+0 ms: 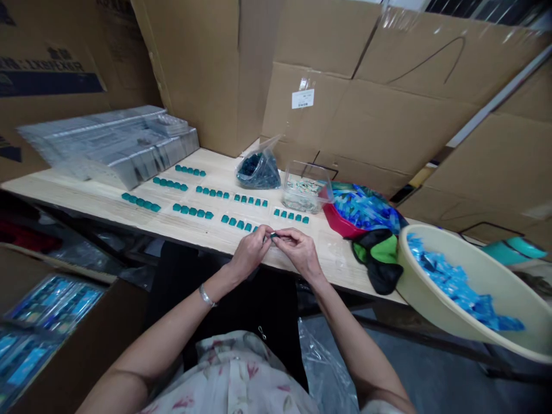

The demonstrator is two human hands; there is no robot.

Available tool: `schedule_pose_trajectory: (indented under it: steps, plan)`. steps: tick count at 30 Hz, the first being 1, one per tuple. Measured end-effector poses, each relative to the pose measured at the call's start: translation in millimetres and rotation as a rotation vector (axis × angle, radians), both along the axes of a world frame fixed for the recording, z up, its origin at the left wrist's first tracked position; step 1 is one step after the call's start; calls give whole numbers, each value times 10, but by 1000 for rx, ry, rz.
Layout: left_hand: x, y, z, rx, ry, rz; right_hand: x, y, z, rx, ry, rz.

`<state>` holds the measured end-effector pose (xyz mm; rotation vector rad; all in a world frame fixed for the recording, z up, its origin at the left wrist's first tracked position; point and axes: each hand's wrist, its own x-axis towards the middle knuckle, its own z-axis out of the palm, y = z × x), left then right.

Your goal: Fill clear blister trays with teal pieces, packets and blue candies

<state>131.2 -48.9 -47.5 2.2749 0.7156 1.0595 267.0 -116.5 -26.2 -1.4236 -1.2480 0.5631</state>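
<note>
My left hand (251,251) and my right hand (297,248) meet over the near edge of the wooden table (86,198). Both pinch one small teal piece (273,234) between their fingertips. Just beyond the hands lie several rows of small teal pieces (241,224) set out on clear sheets. A clear plastic tub (305,188) stands behind them, and a clear bag of dark teal pieces (259,170) sits to its left.
A stack of clear plastic trays (116,144) lies at the table's back left. A red bowl (340,223) and a cream basin (435,299), both with blue pieces, are on the right, with a black and green cloth (379,256) between. Cardboard boxes (388,103) stand behind.
</note>
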Motion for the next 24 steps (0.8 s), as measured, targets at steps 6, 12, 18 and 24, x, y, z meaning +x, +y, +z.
schedule_pose_trajectory:
  steps: [6, 12, 18, 24]
  plan:
    - [-198, -11, -68, 24, 120, -94, 231, 73, -72, 107, -360, 48]
    - [-241, -99, -221, -49, 187, -179, 278, 113, -289, 62, -727, 121]
    - [-197, -91, -168, -328, 47, -168, 167, 109, -276, 2, -923, 159]
    - [-158, 60, -24, -1407, -689, -215, 159, 107, -166, 48, -839, 134]
